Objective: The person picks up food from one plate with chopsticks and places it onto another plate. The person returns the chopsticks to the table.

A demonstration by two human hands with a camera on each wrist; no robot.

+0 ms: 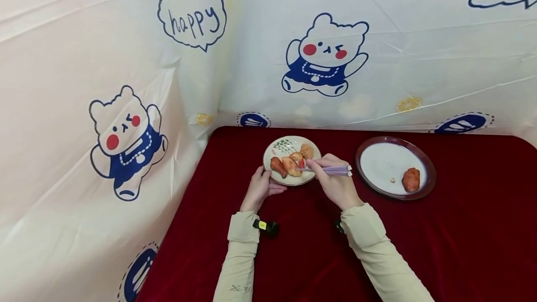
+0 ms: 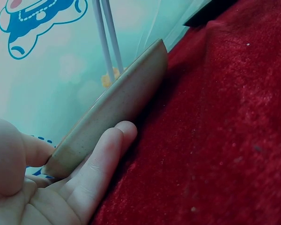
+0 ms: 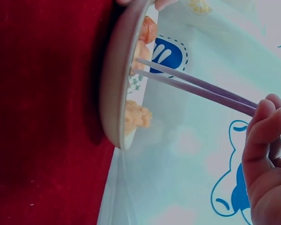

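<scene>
On the red-covered table (image 1: 474, 227), near its far edge, sits a small plate (image 1: 280, 148); fingers of the left hand (image 1: 259, 188) grip it, those of the right hand (image 1: 337, 185) hold chopsticks (image 1: 331, 170). I'd worry that pressing off-centre could tip it, spilling the food pieces (image 1: 289, 164).

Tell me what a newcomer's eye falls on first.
Probably the red-cheeked cartoon bears on the pale fabric backdrop, above a deep-red velvety tablecloth. Near the middle, the left hand grips a small round cream plate of orange-brown food while the right hand holds purple chopsticks over it; farther right sits a larger brown-rimmed white plate.
</scene>
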